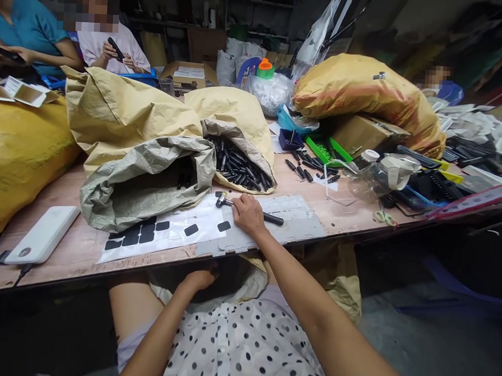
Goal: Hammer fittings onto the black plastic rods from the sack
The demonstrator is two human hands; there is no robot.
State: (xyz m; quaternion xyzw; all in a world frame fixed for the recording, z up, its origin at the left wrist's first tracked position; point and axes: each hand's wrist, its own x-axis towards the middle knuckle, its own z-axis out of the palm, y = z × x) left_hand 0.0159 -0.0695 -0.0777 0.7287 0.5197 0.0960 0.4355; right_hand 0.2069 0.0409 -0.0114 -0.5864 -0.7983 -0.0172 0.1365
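Observation:
My right hand (pixel 248 213) is closed around the handle of a small hammer (pixel 273 219), its metal head sticking out to the left. The hammer lies over a grey board (pixel 304 216) at the table's near edge. Just left of the board, a white sheet (pixel 175 237) carries several black rounded-square pieces (pixel 191 230). Below the table edge, my left hand (pixel 204 278) reaches into the mouth of an open sack (pixel 252 278) on my lap; its fingers are hidden there. Behind the sheet lies another open sack (pixel 146 177), and beside it a sack (pixel 238 106) full of black slender parts (pixel 239 165).
At left are a white power bank (pixel 44 236) and a yellow sack (pixel 21 159). A green tray (pixel 328 150), loose black parts (pixel 304 173), a clear plastic jar (pixel 371 180) and scissors (pixel 384 217) stand right. Two people sit across the table; another is at far right.

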